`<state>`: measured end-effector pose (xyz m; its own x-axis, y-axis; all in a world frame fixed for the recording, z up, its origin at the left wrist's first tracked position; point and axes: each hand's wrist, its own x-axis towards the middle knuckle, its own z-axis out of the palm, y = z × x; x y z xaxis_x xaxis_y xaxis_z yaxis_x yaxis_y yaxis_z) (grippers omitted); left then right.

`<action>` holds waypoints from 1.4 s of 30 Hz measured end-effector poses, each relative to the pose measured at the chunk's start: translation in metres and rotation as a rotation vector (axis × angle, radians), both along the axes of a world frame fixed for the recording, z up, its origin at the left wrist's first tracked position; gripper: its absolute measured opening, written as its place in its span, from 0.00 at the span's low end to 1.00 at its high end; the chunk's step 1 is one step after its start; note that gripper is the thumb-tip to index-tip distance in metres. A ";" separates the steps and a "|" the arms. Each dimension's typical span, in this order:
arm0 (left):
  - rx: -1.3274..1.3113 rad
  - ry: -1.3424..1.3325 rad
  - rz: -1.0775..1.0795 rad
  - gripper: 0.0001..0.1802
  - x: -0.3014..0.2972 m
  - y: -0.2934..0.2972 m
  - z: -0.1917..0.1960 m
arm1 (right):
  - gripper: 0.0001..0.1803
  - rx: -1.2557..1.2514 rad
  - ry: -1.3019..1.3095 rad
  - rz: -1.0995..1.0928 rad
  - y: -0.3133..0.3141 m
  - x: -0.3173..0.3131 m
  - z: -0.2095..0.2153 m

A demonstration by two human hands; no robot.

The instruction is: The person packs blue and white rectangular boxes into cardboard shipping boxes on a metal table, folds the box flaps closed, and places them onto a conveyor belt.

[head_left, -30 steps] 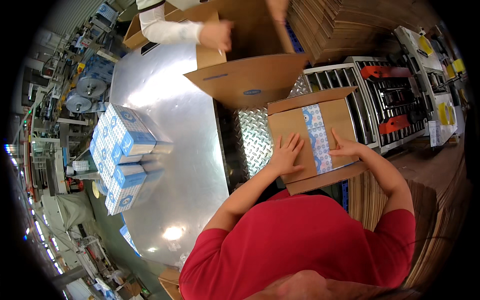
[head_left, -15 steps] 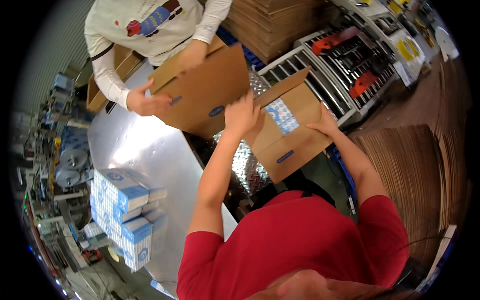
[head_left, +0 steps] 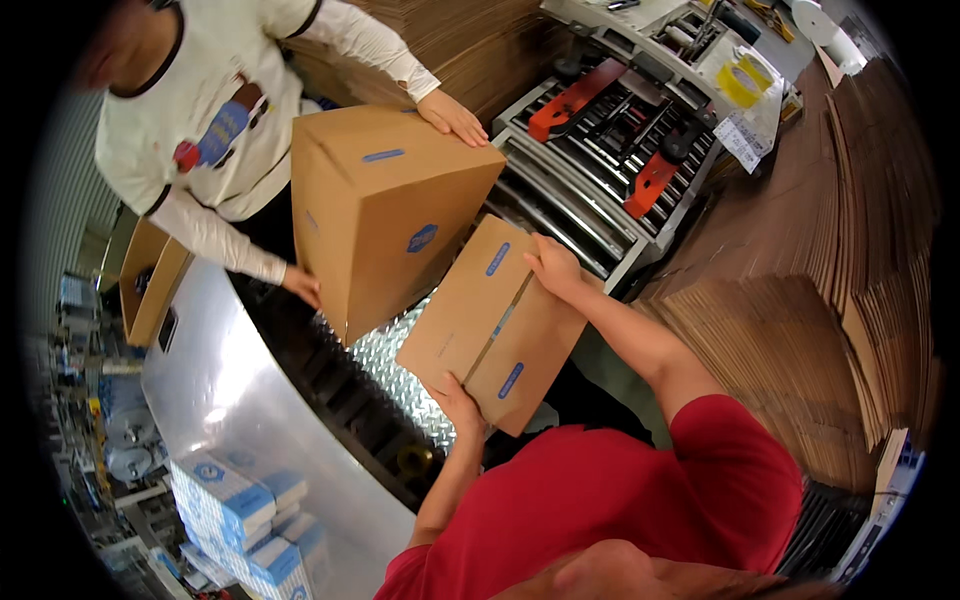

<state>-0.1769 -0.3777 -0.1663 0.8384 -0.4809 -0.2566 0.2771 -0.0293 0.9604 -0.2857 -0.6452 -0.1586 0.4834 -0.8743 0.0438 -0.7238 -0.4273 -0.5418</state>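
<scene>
A brown cardboard box (head_left: 465, 325) with blue printed marks is held between my two hands, its top flaps folded down and a narrow gap between them showing a strip of blue. My left hand (head_left: 462, 408) grips its near left edge, and my right hand (head_left: 556, 268) holds the far right edge. Just beyond stands a second, larger cardboard box (head_left: 400, 225), tilted. A co-worker in a white shirt has one hand (head_left: 452, 118) on its upper face and the other (head_left: 302, 287) at its lower left edge. Diamond-patterned metal plate (head_left: 395, 385) lies under both boxes.
A roller conveyor (head_left: 590, 225) with red guides runs at the far right. Stacked flat cardboard (head_left: 760, 340) fills the right side. On the left, a shiny metal table (head_left: 340, 480) carries several blue-and-white packs (head_left: 225, 495). Yellow tape rolls (head_left: 745, 80) lie beyond the conveyor.
My box's flaps went from open, showing a blue-and-white pack inside, to folded down. My left hand moved nearer, along the box's edge. The co-worker's box was turned, its flaps no longer showing open.
</scene>
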 end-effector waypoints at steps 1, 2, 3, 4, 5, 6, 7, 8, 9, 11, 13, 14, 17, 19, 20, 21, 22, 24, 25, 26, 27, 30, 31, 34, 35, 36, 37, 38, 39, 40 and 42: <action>0.052 -0.058 0.036 0.35 -0.018 -0.022 0.006 | 0.25 -0.039 -0.041 0.022 -0.028 0.000 -0.005; -0.076 0.117 0.079 0.35 -0.029 -0.052 0.032 | 0.24 -0.048 -0.026 0.034 -0.055 0.000 -0.002; -0.102 0.147 0.089 0.35 -0.032 -0.076 0.024 | 0.22 -0.049 -0.019 0.040 -0.077 0.006 0.011; -0.121 0.183 0.087 0.35 -0.038 -0.097 0.014 | 0.22 -0.071 0.016 0.075 -0.107 0.002 0.014; -0.139 0.217 0.090 0.35 -0.045 -0.120 0.006 | 0.22 -0.092 0.047 0.113 -0.138 -0.004 0.013; -0.178 0.198 0.071 0.35 -0.053 -0.153 0.017 | 0.23 -0.102 0.024 0.110 -0.166 -0.008 0.012; -0.172 0.149 0.050 0.37 -0.057 -0.181 0.011 | 0.24 -0.110 0.003 0.107 -0.187 -0.014 0.011; -0.166 0.100 0.026 0.38 -0.060 -0.210 0.001 | 0.25 -0.336 0.075 0.096 -0.210 -0.022 0.010; -0.162 0.054 0.009 0.40 -0.061 -0.241 -0.007 | 0.27 -0.564 0.152 0.094 -0.229 -0.030 0.008; -0.136 -0.011 -0.111 0.39 -0.057 -0.307 0.001 | 0.29 -0.403 0.219 0.152 -0.250 -0.045 0.015; -0.087 -0.038 -0.064 0.41 -0.070 -0.378 -0.009 | 0.28 -0.385 0.147 0.127 -0.266 -0.057 0.014; -0.095 -0.087 -0.055 0.42 -0.076 -0.408 -0.008 | 0.28 -0.386 0.095 0.154 -0.277 -0.066 0.012; -0.078 -0.217 -0.099 0.44 -0.090 -0.460 -0.016 | 0.27 -0.361 -0.026 0.119 -0.300 -0.087 0.015; -0.056 -0.296 -0.160 0.46 -0.098 -0.482 -0.021 | 0.26 -0.313 -0.305 0.057 -0.283 -0.089 0.001; -0.047 -0.331 -0.190 0.46 -0.103 -0.493 -0.020 | 0.26 -0.301 -0.444 0.029 -0.268 -0.089 -0.004; -0.026 -0.358 -0.161 0.46 -0.090 -0.499 -0.030 | 0.24 -0.116 -0.490 0.003 -0.226 -0.073 0.028; -0.048 -0.373 -0.219 0.46 -0.070 -0.505 -0.049 | 0.24 -0.092 -0.534 0.071 -0.183 -0.072 0.038; 0.071 -0.066 -0.559 0.42 -0.063 -0.494 -0.051 | 0.23 -0.030 -0.617 0.118 -0.107 -0.093 0.042; 0.126 0.020 -0.721 0.42 -0.075 -0.473 -0.048 | 0.22 0.029 -0.524 0.125 -0.071 -0.123 0.027; 0.192 0.097 -0.883 0.42 -0.085 -0.450 -0.041 | 0.21 0.132 -0.470 0.077 -0.034 -0.150 0.025; 0.197 0.069 -1.014 0.35 -0.088 -0.416 -0.055 | 0.18 0.163 -0.398 0.070 -0.005 -0.177 0.029; 0.183 -0.437 -1.369 0.21 -0.064 -0.265 -0.186 | 0.04 -0.155 -0.084 0.199 0.028 -0.236 0.146; 0.470 -0.825 -1.727 0.18 -0.061 -0.203 -0.206 | 0.04 -0.386 0.051 0.185 0.033 -0.256 0.203; 0.934 -0.694 -2.074 0.22 -0.031 -0.046 -0.211 | 0.16 -1.085 0.306 -0.319 0.057 -0.322 0.364; 1.026 -0.476 -1.947 0.23 -0.017 -0.011 -0.197 | 0.21 -1.203 0.378 -0.551 0.070 -0.347 0.407; 1.065 -0.367 -1.822 0.23 -0.002 0.022 -0.182 | 0.25 -1.271 0.455 -0.678 0.074 -0.362 0.442; 1.076 -0.314 -1.751 0.23 0.010 0.046 -0.170 | 0.30 -1.295 0.579 -0.759 0.075 -0.373 0.469; 1.076 -0.288 -1.686 0.23 0.021 0.062 -0.159 | 0.31 -1.325 0.717 -0.772 0.066 -0.374 0.480; 1.056 -0.293 -1.655 0.24 0.028 0.072 -0.150 | 0.32 -1.363 0.868 -0.786 0.062 -0.373 0.495; 1.035 -0.285 -1.611 0.24 0.032 0.081 -0.142 | 0.34 -1.400 1.003 -0.795 0.053 -0.375 0.505; 0.949 -0.298 -1.555 0.25 0.037 0.085 -0.129 | 0.35 -1.321 0.904 -0.796 0.049 -0.368 0.505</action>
